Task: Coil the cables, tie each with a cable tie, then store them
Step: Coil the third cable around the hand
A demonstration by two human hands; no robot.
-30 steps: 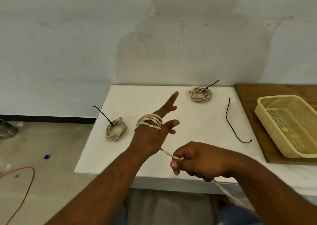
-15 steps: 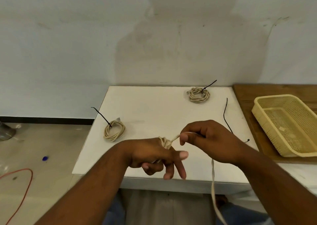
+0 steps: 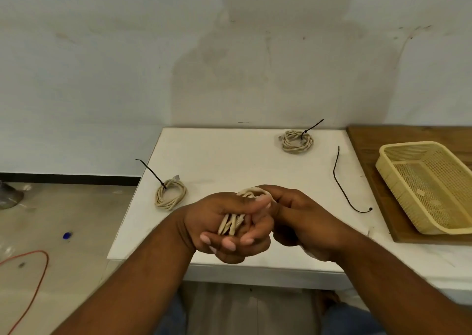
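Cable coil (image 3: pixel 231 226) number three is the one to watch. Going left to right: a finished coil (image 3: pixel 170 193) with a black tie sticking up sits on the left side of the white bench (image 3: pixel 229 156). Over the front edge, the left hand (image 3: pixel 224 230) has its grip clenched round the beige loops. The right hand (image 3: pixel 301 222) is pressed against it, pinching the top of the bundle. Back right there's a second tied coil (image 3: pixel 297 141), then a loose cable tie (image 3: pixel 341 184), then the yellow basket (image 3: pixel 408 146) on a wooden board (image 3: pixel 365 143).

My worry: that tie lies well apart from both hands, so one has to let go to fetch it. Springy loops like these could pop open or slide off the fingers. I can't see the cable's free end either, so it might dangle out.
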